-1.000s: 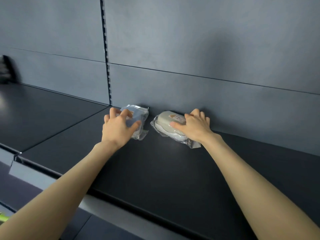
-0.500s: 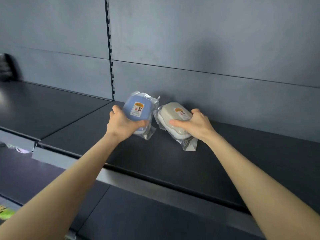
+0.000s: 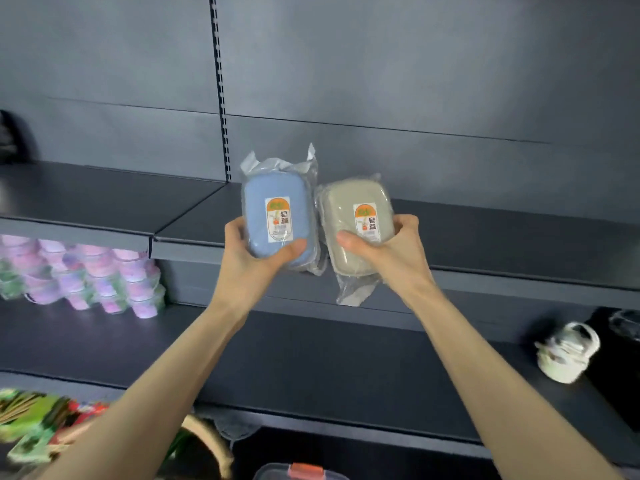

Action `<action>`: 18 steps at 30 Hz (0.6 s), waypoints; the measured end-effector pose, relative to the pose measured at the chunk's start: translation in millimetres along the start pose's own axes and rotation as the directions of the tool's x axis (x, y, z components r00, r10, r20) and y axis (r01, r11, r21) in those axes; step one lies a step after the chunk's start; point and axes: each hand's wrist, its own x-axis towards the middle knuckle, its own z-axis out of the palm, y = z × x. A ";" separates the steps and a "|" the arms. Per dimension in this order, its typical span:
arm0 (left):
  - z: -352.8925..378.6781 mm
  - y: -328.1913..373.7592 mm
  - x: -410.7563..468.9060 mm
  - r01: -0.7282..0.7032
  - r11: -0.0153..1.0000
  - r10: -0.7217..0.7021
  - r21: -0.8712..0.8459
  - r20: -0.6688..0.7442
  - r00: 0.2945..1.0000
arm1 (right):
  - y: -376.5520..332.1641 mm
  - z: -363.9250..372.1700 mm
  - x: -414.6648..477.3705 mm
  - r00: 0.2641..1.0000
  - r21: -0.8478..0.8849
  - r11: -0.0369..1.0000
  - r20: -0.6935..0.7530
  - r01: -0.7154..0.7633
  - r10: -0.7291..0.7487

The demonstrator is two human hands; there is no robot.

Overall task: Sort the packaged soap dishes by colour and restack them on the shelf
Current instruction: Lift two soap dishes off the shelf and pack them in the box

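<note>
**Both dishes lifted off shelf**

Nearest: left hand clamped round blue dish, thumb across the front. Right hand clamped round beige dish likewise. Held upright, labels facing the camera, wrappers touching side by side, in the air before the shelf edge. Lay flat at the back of that shelf a second ago; now raised and turned. Judged: colours told apart, one per hand; restacking not yet begun. Beyond, lower left: pink tubs. Farthest: bare grey back panel.
</note>
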 end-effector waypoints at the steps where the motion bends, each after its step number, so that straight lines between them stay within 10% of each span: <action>1: -3.5 2.5 -12.3 -0.003 1.000 0.003 -0.027 0.010 1.000 | -1.6 1.9 -14.5 1.000 0.017 1.000 -0.019 0.006 -0.006; 18: -117.5 6.1 -258.0 0.010 0.999 -0.011 0.039 0.004 1.000 | -0.4 46.7 -280.6 0.998 0.232 0.972 -0.056 -0.025 0.039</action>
